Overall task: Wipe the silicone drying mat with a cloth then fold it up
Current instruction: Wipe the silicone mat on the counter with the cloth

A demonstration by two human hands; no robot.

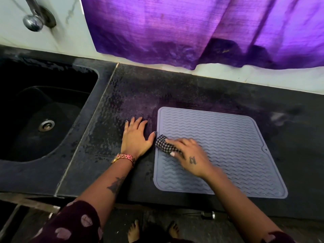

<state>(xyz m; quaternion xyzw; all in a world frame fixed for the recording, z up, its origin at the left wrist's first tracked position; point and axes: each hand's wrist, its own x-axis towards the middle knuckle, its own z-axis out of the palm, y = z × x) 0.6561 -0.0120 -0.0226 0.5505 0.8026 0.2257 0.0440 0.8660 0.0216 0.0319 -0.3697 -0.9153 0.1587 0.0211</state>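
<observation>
A grey silicone drying mat (228,142) with wavy ridges lies flat on the dark countertop (136,88). My right hand (191,155) grips a bunched black-and-white checked cloth (164,144) and presses it onto the mat near its left edge. My left hand (135,135) rests flat on the counter just left of the mat, fingers spread, its thumb touching the mat's left edge by the cloth.
A black sink (40,109) with a metal drain lies to the left, a tap (34,20) above it on the wall. A purple curtain (192,28) hangs behind the counter. The counter's front edge runs just below the mat.
</observation>
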